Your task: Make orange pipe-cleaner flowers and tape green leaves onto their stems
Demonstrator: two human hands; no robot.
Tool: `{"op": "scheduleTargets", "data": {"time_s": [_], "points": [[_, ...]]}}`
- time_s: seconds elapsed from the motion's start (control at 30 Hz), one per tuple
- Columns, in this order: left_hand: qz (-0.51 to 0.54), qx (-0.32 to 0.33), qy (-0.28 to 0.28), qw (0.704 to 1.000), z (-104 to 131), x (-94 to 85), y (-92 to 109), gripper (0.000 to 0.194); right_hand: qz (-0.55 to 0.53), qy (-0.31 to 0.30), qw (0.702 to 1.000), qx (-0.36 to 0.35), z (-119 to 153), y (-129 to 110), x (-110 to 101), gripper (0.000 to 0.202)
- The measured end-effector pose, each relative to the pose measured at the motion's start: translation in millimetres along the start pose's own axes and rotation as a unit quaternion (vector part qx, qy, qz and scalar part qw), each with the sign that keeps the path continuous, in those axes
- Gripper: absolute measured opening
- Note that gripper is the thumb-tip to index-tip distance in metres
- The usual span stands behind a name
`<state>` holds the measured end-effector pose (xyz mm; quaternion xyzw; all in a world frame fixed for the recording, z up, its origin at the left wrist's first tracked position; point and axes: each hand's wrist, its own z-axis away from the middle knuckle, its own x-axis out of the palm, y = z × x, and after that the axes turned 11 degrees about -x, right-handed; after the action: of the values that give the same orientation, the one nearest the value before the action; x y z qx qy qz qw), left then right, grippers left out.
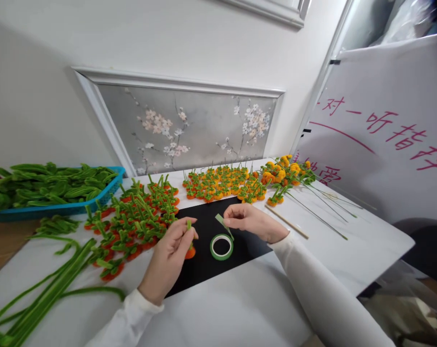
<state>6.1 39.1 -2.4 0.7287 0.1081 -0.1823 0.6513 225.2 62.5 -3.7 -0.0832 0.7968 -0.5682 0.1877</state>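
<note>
My left hand pinches the green stem of a small orange fuzzy flower, whose head hangs below the fingers. To the right, my right hand holds the end of a strip of pale green tape between thumb and fingers. The strip runs down toward a green tape roll, which lies on a black mat between my hands. Left of the mat stand many orange flowers with green stems, upside down on the table.
A blue basket of green leaves sits at the back left. Long green fuzzy stems lie at the left front. Yellow-orange flowers line the back edge. A wooden stick and thin wire stems lie at the right.
</note>
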Motion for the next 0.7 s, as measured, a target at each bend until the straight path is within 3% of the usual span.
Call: {"op": "scheduleTargets", "data": {"time_s": [0.13, 0.23, 0.43, 0.53, 0.63, 0.7], "points": [[0.063, -0.151, -0.216, 0.963, 9, 7.4, 6, 0.033, -0.008, -0.016, 1.000, 0.018, 2, -2, -4, 0.027], [0.032, -0.177, -0.272, 0.946, 18, 18.0, 8, 0.034, 0.026, -0.067, 0.997, 0.042, 4, 0, -10, 0.024], [-0.005, -0.039, -0.159, 0.986, 12, 23.5, -4, 0.030, -0.038, -0.239, 0.966, 0.092, 11, -2, -7, 0.022], [0.041, -0.031, -0.122, 0.991, 4, 18.1, -6, 0.030, -0.060, -0.300, 0.948, 0.091, 12, -6, 3, 0.015], [0.118, -0.102, -0.115, 0.981, 1, 11.4, -3, 0.030, -0.022, -0.289, 0.954, 0.075, 11, -11, 2, 0.022], [0.142, -0.145, -0.114, 0.973, 1, 6.7, -1, 0.031, 0.014, -0.217, 0.975, 0.039, 10, -13, -6, 0.025]]}}
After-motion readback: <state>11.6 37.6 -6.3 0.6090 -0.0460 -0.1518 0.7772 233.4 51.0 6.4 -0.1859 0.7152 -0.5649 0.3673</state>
